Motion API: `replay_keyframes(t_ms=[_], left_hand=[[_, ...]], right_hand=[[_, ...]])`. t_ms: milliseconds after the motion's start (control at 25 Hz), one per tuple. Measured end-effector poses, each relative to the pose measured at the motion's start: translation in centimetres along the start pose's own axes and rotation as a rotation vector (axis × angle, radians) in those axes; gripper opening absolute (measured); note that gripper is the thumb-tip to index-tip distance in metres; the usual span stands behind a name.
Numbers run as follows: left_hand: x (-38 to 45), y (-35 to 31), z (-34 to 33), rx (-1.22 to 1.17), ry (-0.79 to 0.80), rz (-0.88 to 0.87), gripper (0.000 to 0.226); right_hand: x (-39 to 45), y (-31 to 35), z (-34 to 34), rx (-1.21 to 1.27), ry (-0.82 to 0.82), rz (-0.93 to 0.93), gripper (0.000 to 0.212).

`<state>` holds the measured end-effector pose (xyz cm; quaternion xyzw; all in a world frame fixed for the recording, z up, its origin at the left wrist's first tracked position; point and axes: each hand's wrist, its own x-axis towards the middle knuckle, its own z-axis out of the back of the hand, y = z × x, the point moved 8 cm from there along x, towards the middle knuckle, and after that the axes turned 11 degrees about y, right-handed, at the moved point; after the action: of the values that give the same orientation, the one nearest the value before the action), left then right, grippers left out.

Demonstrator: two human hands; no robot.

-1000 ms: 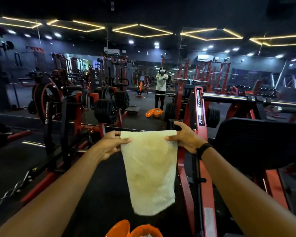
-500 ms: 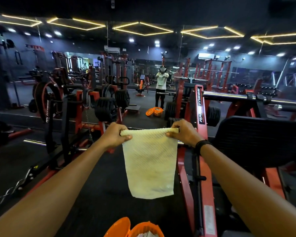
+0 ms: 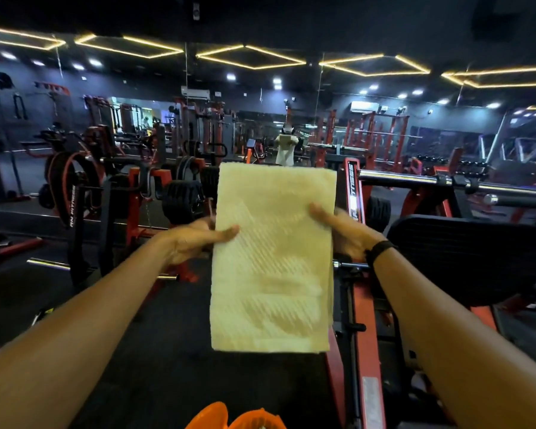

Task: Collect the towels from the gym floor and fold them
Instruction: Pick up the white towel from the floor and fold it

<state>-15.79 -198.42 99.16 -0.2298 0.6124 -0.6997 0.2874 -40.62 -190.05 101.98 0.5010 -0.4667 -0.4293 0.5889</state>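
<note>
A pale yellow towel (image 3: 273,258) with a ribbed weave is held up in front of me as a folded upright rectangle. My left hand (image 3: 195,239) grips its left edge about a third of the way down, thumb lying across the front. My right hand (image 3: 342,233) holds the right edge at the same height, its fingers mostly hidden behind the cloth. A black band sits on my right wrist. The towel's lower edge hangs free above the dark floor.
A red and black weight machine (image 3: 362,305) with a black pad (image 3: 464,255) stands close on my right. Racks loaded with black plates (image 3: 180,199) stand to the left. An orange container (image 3: 229,418) sits at the bottom edge. A mirror wall lies ahead.
Both hands have shifted from the towel's top corners to its side edges. The towel now stands taller, with its top edge above my hands, and sits closer to the camera.
</note>
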Motion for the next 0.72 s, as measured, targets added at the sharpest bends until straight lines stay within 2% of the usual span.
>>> replay_keyframes(t_ms=[80, 120, 200, 280, 320, 400, 440, 520, 640, 720], left_hand=[[0.1, 2.0, -1.1, 0.105, 0.087, 0.089, 0.077], [0.2, 2.4, -1.0, 0.087, 0.015, 0.068, 0.076], [0.2, 2.7, -0.4, -0.031, -0.247, 0.002, 0.068], [-0.1, 3.3, 0.2, -0.175, -0.479, -0.018, 0.055], [-0.1, 3.5, 0.1, -0.258, -0.506, -0.027, 0.052], [-0.2, 3.6, -0.6, -0.343, -0.428, -0.048, 0.052], [-0.4, 3.3, -1.2, -0.308, -0.348, -0.046, 0.056], [-0.7, 2.8, -1.8, -0.237, -0.245, -0.071, 0.065], [-0.7, 2.8, -0.8, -0.243, -0.329, -0.137, 0.067], [-0.6, 2.8, -0.5, -0.064, -0.332, -0.111, 0.066]], right_hand=[[-0.2, -3.8, -0.4, -0.087, 0.067, -0.151, 0.083], [0.1, -5.1, 0.2, -0.107, 0.027, -0.168, 0.089], [0.6, -6.9, 2.0, -0.028, -0.122, -0.163, 0.105], [1.1, -7.3, 1.8, 0.087, -0.109, -0.163, 0.109], [1.1, -7.5, 0.7, 0.081, -0.043, -0.179, 0.111], [0.9, -8.2, -0.8, -0.091, 0.016, -0.236, 0.121], [0.9, -8.3, -0.6, -0.127, -0.039, -0.201, 0.122], [0.8, -7.9, 0.7, -0.032, -0.179, -0.093, 0.117], [1.0, -7.8, 0.5, -0.022, -0.133, -0.115, 0.11], [1.1, -7.5, 0.4, -0.103, -0.095, -0.102, 0.102]])
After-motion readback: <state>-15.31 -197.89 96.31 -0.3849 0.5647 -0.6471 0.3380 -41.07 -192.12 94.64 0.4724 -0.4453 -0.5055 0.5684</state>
